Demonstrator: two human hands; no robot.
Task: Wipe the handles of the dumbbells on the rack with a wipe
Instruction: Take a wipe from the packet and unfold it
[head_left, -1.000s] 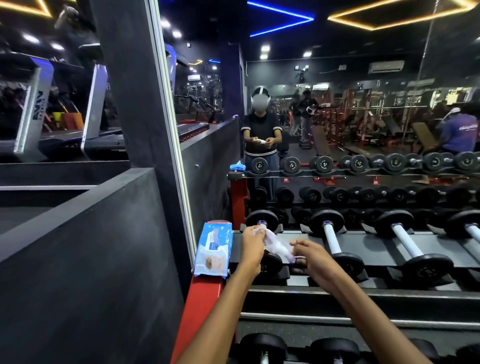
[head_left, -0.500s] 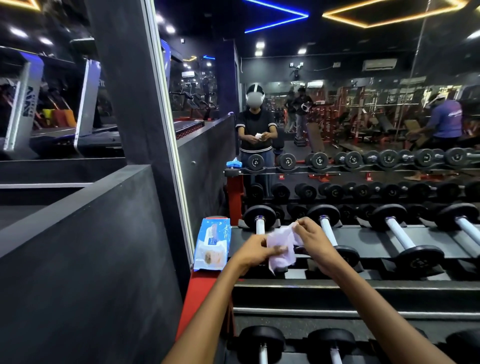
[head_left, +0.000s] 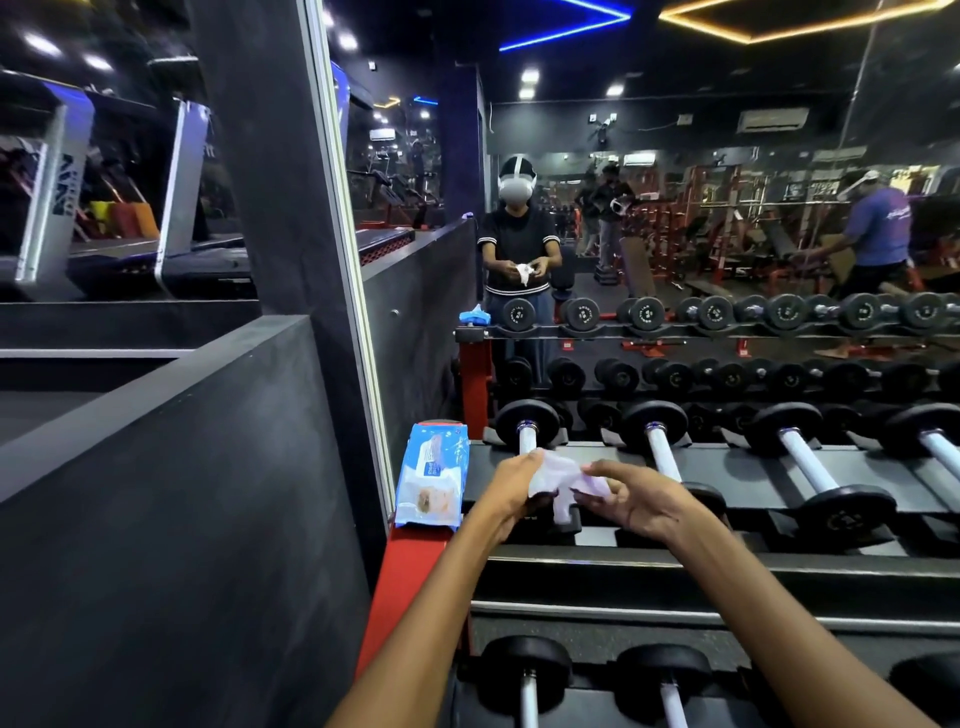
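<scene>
Both hands hold a crumpled white wipe (head_left: 558, 475) above the top shelf of the dumbbell rack (head_left: 727, 462). My left hand (head_left: 511, 480) grips its left end and my right hand (head_left: 641, 501) pinches its right end. Directly beneath the wipe lies the leftmost dumbbell (head_left: 527, 428), its pale handle mostly hidden by the wipe and my hands. A second dumbbell (head_left: 662, 454) lies just right of my right hand, and a third dumbbell (head_left: 810, 467) lies further right, both with bare white handles.
A blue pack of wipes (head_left: 431, 483) lies on the rack's red left end (head_left: 405, 587). A lower shelf holds more dumbbells (head_left: 524, 670). A wall mirror (head_left: 675, 234) stands right behind the rack. A dark partition wall (head_left: 182, 519) closes the left side.
The wipe was stretched out, then spread open, and is now bunched between both hands. My hands have drawn closer together over the leftmost dumbbell.
</scene>
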